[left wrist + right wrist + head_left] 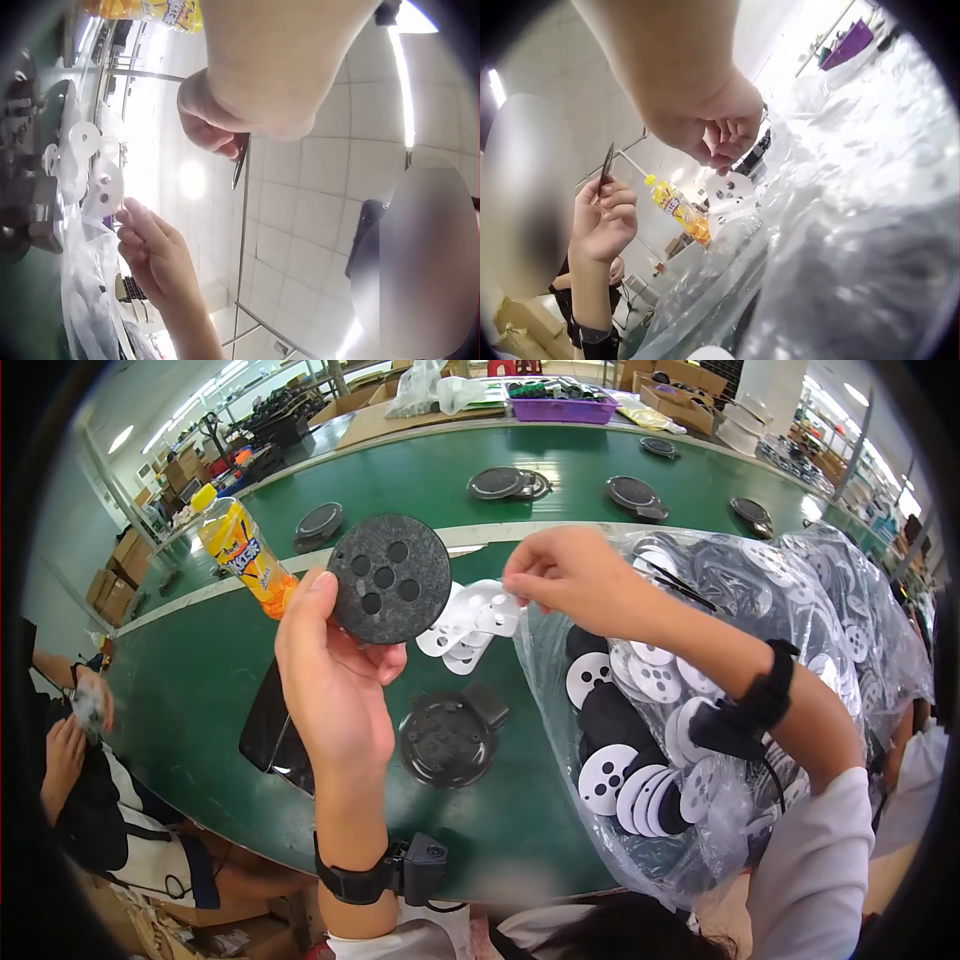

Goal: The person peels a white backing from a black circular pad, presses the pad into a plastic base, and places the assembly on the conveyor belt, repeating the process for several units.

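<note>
Black disc (pixel 398 572) is held up by left hand (pixel 335 670), perhaps to show its holes (pixel 383 576); right hand (pixel 572 578) pinches white sheet (pixel 508 617).

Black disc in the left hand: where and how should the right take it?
Likely pinch the black disc by its right rim, coming from the right: it is thin, and in the head view that edge is free while the left hand holds the lower left.

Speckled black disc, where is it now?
In the head view, the speckled black disc is left of centre, held in the left hand, right of the yellow-capped bottle.
</note>
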Action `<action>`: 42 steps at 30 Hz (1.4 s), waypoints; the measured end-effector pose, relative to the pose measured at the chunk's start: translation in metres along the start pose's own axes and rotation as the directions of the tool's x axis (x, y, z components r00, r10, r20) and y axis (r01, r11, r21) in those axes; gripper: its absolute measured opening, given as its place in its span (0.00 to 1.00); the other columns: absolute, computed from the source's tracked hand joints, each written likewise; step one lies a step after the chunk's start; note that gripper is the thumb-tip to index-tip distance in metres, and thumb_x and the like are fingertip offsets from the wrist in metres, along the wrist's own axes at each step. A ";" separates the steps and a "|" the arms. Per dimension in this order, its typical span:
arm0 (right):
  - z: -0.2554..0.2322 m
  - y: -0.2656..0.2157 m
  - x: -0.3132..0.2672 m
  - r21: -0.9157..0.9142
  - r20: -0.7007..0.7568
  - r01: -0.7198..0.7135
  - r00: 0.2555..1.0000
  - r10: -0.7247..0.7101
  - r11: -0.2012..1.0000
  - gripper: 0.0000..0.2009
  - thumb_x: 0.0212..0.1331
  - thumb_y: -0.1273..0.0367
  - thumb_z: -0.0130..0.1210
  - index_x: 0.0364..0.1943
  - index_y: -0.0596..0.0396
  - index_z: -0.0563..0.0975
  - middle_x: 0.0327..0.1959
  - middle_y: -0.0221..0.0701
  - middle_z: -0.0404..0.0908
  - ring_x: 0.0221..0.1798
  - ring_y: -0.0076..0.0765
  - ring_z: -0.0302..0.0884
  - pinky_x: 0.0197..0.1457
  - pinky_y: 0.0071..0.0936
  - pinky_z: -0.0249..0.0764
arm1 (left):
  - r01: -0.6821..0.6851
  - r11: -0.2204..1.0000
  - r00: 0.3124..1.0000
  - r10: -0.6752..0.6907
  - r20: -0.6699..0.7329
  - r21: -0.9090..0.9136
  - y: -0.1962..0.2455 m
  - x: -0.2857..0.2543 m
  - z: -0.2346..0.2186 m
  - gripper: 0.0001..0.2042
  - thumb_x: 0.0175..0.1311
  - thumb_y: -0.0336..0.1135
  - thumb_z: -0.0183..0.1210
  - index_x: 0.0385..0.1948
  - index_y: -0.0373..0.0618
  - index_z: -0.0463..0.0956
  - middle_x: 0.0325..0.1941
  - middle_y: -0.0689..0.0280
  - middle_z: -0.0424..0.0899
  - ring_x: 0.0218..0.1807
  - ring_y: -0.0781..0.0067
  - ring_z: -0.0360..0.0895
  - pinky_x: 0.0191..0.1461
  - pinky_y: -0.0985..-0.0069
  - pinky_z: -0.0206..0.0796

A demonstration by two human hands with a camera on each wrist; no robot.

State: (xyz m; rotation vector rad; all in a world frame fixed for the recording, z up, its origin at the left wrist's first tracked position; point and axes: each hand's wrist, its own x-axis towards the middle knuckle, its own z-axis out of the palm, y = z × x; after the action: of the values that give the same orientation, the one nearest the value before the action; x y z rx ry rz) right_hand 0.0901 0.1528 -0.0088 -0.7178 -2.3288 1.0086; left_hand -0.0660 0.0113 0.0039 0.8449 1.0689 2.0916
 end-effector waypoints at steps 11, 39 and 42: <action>-0.019 -0.044 -0.037 0.840 0.189 -0.076 0.969 -0.159 0.537 0.15 0.58 0.61 0.54 0.42 0.58 0.74 0.36 0.26 0.76 0.33 0.18 0.71 0.35 0.17 0.66 | 0.176 0.984 0.951 -0.171 0.258 0.003 -0.005 -0.023 0.026 0.13 0.68 0.41 0.43 0.30 0.42 0.70 0.24 0.69 0.75 0.20 0.84 0.69 0.19 0.87 0.55; -0.023 -0.004 -0.090 0.837 0.177 -0.146 0.984 -0.009 0.527 0.25 0.48 0.57 0.61 0.46 0.59 0.69 0.54 0.46 0.70 0.51 0.44 0.74 0.56 0.36 0.69 | -0.496 0.273 0.609 -0.568 0.554 0.825 -0.015 -0.014 -0.007 0.28 0.33 0.23 0.66 0.45 0.48 0.72 0.44 0.62 0.69 0.47 0.58 0.70 0.51 0.69 0.63; -0.024 -0.003 -0.091 0.809 0.146 -0.125 0.989 0.010 0.574 0.31 0.46 0.51 0.62 0.48 0.59 0.68 0.54 0.48 0.69 0.51 0.47 0.75 0.54 0.36 0.71 | -0.547 0.166 0.562 -0.654 0.507 0.821 -0.011 -0.016 0.002 0.28 0.31 0.21 0.66 0.44 0.48 0.72 0.44 0.62 0.67 0.45 0.60 0.70 0.48 0.71 0.66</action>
State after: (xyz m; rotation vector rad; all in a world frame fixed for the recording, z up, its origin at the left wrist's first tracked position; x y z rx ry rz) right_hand 0.1709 0.1051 -0.0129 -0.3445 -1.5916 2.0086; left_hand -0.0524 0.0055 -0.0087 2.0880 1.7358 0.1551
